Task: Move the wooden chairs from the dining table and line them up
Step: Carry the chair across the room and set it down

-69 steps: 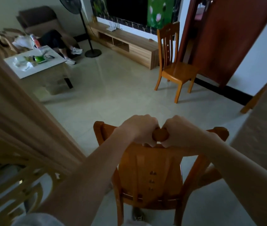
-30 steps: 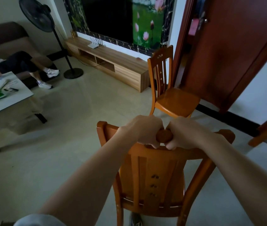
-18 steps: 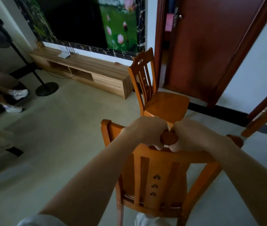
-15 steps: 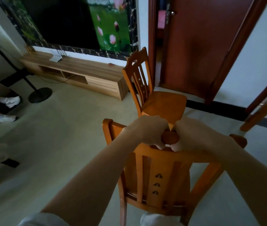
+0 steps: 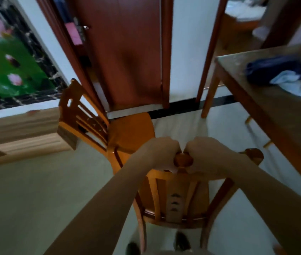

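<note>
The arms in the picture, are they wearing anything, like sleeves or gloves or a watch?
No gloves, rings or watch show. Both forearms are bare, and so are the left hand and the right hand. No sleeve is in view on either arm. The picture is a bit blurry, so tiny details could be missed.

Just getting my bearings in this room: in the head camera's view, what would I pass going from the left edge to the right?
Flower picture → low wooden cabinet → standing chair → red-brown door → chair held by both hands → dining table, with dark and pale cloths on it.
</note>
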Motion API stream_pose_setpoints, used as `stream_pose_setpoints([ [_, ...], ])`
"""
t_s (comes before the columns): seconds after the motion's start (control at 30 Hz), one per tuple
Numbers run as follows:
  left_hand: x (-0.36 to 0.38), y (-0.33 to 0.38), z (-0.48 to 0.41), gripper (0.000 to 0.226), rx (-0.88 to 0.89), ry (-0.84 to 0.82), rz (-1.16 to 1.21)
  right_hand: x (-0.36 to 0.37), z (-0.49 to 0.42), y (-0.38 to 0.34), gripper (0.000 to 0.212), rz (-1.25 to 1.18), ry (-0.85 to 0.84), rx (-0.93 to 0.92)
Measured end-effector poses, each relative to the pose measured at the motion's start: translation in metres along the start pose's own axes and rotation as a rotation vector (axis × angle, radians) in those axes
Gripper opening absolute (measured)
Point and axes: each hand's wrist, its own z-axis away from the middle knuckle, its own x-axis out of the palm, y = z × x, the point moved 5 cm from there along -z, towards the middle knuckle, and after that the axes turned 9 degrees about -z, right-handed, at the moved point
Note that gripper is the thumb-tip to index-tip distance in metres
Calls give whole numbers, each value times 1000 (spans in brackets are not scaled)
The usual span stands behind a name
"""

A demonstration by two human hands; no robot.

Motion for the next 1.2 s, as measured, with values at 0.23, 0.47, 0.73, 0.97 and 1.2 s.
stream_pose_setpoints([
  [0.23,-18,-21,-35,16,305,35,5,-8,-10,10,26,12,72,351],
  [0.47,-26,-8,-82,36,582,23,-87,-9,8,28,25,-64,158,601],
  [0.73,-3,4,-117,19,804,5,-180,26,14,42,23,-188,253,802],
  [0.97,17,-12,-111,29,957,-4,-195,57,-1,17,19,-210,275,1017],
  [1.2,32,-44,-73,40,1099,-12,-168,82,-14,-43,22,-224,301,1180],
])
